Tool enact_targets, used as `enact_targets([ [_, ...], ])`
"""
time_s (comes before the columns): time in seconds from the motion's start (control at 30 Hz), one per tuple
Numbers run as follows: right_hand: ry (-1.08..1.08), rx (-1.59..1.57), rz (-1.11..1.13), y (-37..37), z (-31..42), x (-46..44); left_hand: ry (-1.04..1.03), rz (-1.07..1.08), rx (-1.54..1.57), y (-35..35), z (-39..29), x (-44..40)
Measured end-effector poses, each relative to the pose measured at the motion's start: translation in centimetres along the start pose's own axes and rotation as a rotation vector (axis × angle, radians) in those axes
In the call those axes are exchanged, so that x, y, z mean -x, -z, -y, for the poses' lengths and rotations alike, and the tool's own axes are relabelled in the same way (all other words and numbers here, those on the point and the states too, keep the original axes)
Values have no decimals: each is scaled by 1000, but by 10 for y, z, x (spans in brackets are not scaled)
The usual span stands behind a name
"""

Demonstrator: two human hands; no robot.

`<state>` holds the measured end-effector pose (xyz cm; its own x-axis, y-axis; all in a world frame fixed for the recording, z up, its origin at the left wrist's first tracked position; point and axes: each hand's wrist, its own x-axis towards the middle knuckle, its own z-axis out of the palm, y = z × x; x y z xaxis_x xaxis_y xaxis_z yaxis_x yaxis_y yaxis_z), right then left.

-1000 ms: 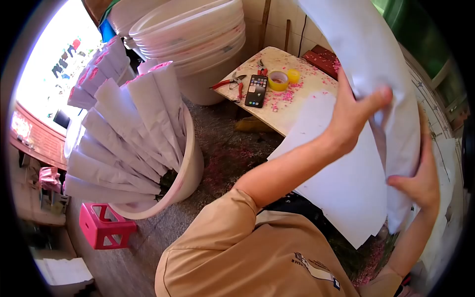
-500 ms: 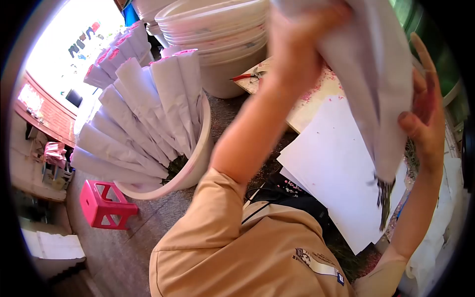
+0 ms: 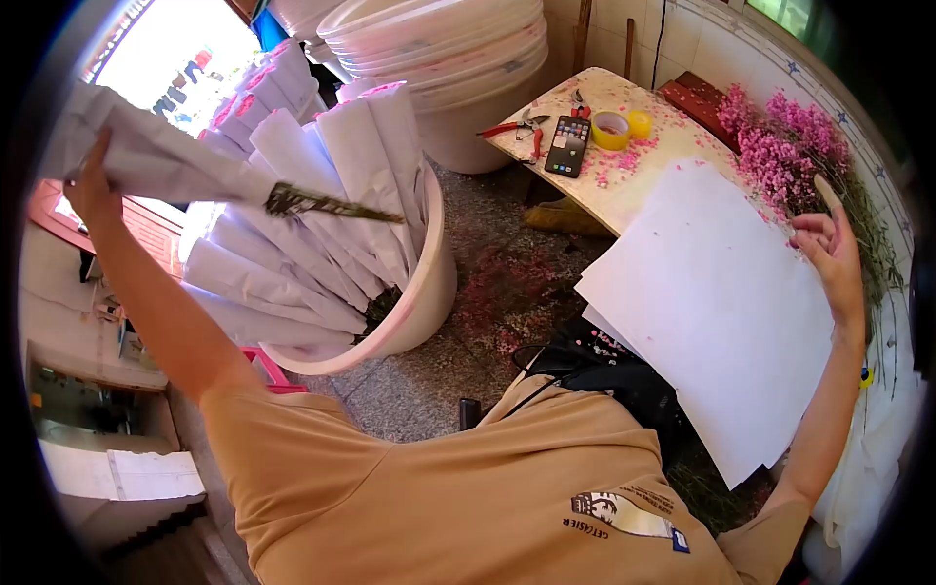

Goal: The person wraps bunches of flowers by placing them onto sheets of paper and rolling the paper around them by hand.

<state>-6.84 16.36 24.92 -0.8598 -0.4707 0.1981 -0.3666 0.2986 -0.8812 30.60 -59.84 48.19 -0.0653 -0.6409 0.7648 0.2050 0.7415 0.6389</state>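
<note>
Since the earlier frame, the white paper-wrapped bundle (image 3: 200,168) with thin green stems (image 3: 327,203) has swung leftward from the flat white paper sheets (image 3: 721,312) to the upper left of the big round white plastic tub (image 3: 429,302). I see the left hand (image 3: 95,185) clamped on it; the right hand (image 3: 829,253), fingers apart, is well right of the tub, near the clustered pink flowers (image 3: 790,146). I judge the stems could snag the tub's packed white rolls (image 3: 258,288), or a one-handed squeeze could crumple the wrap.

Tbl (image 3: 603,207) w/ paper (image 3: 731,302), phone (image 3: 567,146) (prob. petals (image 3: 632,158))
</note>
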Motion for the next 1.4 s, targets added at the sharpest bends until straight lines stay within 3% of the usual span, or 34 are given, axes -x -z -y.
enact_targets([
  [0.07,-32,7,18,4,-20,3,-81,-319,-632,24,8,11],
  [0.1,-72,22,22,8,-29,11,-137,-246,-783,50,29,4],
  [0.17,-121,33,31,11,-48,28,-128,-313,-1227,86,111,-4],
  [0.27,-198,119,84,24,-80,60,-26,-242,-1457,92,198,44],
  [0.37,-264,147,94,31,-89,95,-189,-98,-1179,24,210,111],
  [0.43,-307,211,105,33,-96,120,-312,97,-913,-51,156,179],
  [0.5,-387,194,105,29,-103,145,-404,280,-663,-113,238,230],
  [0.53,-434,165,99,25,-107,160,-348,505,-480,-164,200,287],
  [0.57,-439,114,78,20,-119,176,-467,693,-398,-207,198,337],
  [0.6,-441,61,57,14,-130,192,-88,973,-430,-252,76,408],
  [0.63,-461,57,-1,7,-132,208,-460,1006,-208,-281,91,470],
  [0.67,-536,-16,29,-1,-135,225,-393,1377,-81,-308,45,514],
  [0.73,-714,-188,77,-14,-139,264,-643,1618,297,-341,-9,613],
  [0.83,-924,-348,145,-32,-154,328,-939,1928,481,-354,-125,700],
  [0.93,-985,-467,94,-47,-186,400,-961,1923,711,-379,-174,766],
  [1.0,-1129,-611,-152,-71,-236,453,-902,1875,815,-406,-197,800],
  [1.03,-1137,-649,-150,-86,-266,478,-891,1837,889,-422,-211,811],
  [1.1,-1285,-759,-718,-123,-325,520,-795,1805,977,-458,-216,843],
  [1.2,-1430,-747,-895,-151,-390,557,-536,1877,762,-480,-228,874],
  [1.23,-1436,-780,-890,-167,-422,570,-551,1903,744,-483,-227,882],
  [1.33,-1529,-814,-973,-201,-494,588,-895,1651,618,-486,-224,900],
  [1.4,-1658,-862,-1336,-208,-513,578,-852,1690,611,-485,-224,901],
])
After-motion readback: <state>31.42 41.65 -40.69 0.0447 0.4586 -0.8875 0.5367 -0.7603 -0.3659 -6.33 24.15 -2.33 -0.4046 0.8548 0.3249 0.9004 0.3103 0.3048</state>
